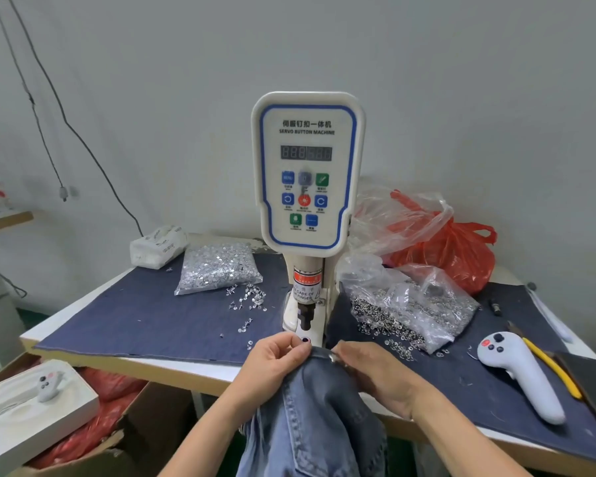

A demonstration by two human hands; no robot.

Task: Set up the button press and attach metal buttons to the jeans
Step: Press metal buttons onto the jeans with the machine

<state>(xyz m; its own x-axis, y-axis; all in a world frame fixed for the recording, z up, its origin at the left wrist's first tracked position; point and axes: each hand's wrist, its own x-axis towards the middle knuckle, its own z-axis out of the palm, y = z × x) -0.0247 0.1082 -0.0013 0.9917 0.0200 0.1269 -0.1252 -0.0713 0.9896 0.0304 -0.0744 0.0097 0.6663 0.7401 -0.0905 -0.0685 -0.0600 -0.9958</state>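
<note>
A white servo button press (307,173) stands at the middle of the table, its dark punch (305,316) hanging above the lower die (305,340). Blue jeans (310,414) hang off the front edge, with the waistband raised to just in front of the die. My left hand (276,361) pinches the waistband on the left. My right hand (375,370) pinches it on the right, beside a metal button (332,357) on the band. A clear bag of silver tacks (217,266) lies to the left of the press. A bag of metal button caps (410,308) lies to its right.
Loose tacks (248,301) are scattered on the dark denim mat (135,321). A white handheld controller (520,373) and a yellow tool (553,368) lie at the right. Red plastic bags (444,249) sit behind. A tissue pack (157,247) is back left; a box (31,407) stands below left.
</note>
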